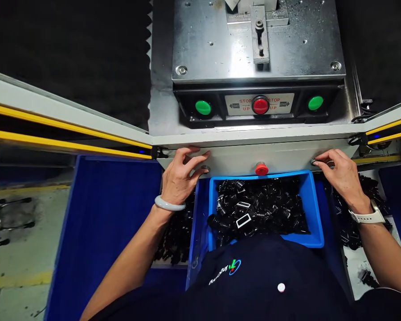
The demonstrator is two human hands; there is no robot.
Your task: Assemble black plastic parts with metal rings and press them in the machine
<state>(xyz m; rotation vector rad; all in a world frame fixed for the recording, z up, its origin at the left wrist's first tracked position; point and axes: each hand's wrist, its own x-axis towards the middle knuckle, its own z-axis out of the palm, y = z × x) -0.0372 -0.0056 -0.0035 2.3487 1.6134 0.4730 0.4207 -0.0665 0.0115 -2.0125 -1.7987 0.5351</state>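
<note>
We are touching the left button (206, 169) with a loosely spread left hand (181, 176), the right button (313, 162) with our right hand (343, 174), grip unclear, both facing us on the sideways-running panel (234, 159)

Panel label (245, 105) reads STOP, UP, START — 2 each; shirt logo (234, 267) unclear.

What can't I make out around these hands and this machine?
All in the head view:
Metal block: top cut off by upper edge.
Blue bin: near side partly hidden by dark shirt.
Black parts: lower ones hidden by upper ones.
Right button: partly covered by the right hand.
</note>
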